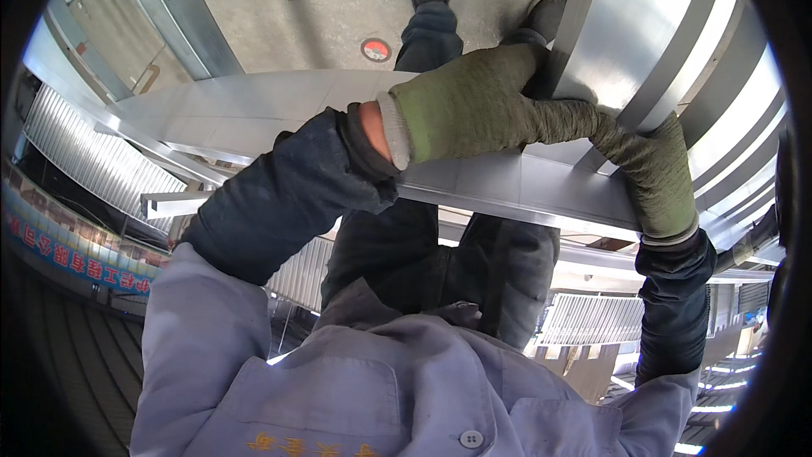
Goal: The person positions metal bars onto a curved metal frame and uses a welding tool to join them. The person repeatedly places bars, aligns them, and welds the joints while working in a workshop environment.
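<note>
1. Left side: the step looks like steadying the near ends of the metal profiles (626, 30) over the grey table (283, 106). The left hand (478, 106) would do well to press flat against the outer face, away from the edge.
2. Middle: the two thumbs meet close to the profile ends, so a sudden shift might pinch them; small, even pressure seems wisest.
3. Right side: the right hand (664, 165) should keep its fingertips out of the narrow gaps, and both hands should push together so the ends stay even.
4. Left fingers: they bend at the left edge of the broadest profile, which lies just right of them; their tips are hidden, so I cannot tell whether they grasp it.
5. Right fingers: they reach up beside the profile ends, with profiles on both sides; whether they are clenched on one, I cannot tell.
</note>
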A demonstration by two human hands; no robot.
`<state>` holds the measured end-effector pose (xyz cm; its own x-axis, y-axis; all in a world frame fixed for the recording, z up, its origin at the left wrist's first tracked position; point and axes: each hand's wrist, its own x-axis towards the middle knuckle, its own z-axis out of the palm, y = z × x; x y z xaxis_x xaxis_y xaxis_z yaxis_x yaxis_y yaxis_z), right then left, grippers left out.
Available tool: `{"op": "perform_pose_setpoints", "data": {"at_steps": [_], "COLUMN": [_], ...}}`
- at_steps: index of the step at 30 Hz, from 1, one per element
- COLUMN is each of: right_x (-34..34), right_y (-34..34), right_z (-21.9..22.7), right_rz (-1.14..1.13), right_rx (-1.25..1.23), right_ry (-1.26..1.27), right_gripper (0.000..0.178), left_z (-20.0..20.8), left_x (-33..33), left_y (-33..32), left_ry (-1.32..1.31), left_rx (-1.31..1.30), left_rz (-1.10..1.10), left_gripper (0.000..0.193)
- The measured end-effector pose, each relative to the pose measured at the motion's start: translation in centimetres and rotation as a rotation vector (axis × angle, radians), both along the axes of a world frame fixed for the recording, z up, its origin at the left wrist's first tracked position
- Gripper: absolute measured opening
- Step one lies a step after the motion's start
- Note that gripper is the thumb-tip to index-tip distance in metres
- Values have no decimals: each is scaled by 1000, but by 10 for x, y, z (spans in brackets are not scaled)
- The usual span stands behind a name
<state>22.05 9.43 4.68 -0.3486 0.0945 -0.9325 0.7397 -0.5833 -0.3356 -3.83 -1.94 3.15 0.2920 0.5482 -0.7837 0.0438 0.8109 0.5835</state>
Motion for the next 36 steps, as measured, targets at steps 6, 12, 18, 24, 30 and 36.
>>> {"op": "perform_pose_setpoints", "data": {"at_steps": [6, 12, 18, 24, 30, 36], "right_x": [-15, -17, -14, -19, 1, -4], "right_y": [4, 5, 1, -8, 2, 3], "right_z": [5, 8, 11, 20, 2, 3], "right_rz": [103, 165, 13, -71, 147, 31], "right_rx": [52, 119, 148, 176, 226, 43], "right_ry": [-84, -72, -21, 49, -18, -23], "right_gripper": [49, 46, 46, 47, 48, 48], "left_z": [-4, -1, -6, -5, -4, -2], "left_x": [8, 6, 12, 10, 12, 9], "left_y": [-7, -2, -10, -10, -7, -4], "left_ry": [191, 170, 248, 317, 247, 227], "left_rx": [212, 193, 340, 388, 243, 249], "left_rz": [-86, -90, -61, -105, -64, -83], "left_gripper": [63, 60, 60, 64, 65, 61]}}
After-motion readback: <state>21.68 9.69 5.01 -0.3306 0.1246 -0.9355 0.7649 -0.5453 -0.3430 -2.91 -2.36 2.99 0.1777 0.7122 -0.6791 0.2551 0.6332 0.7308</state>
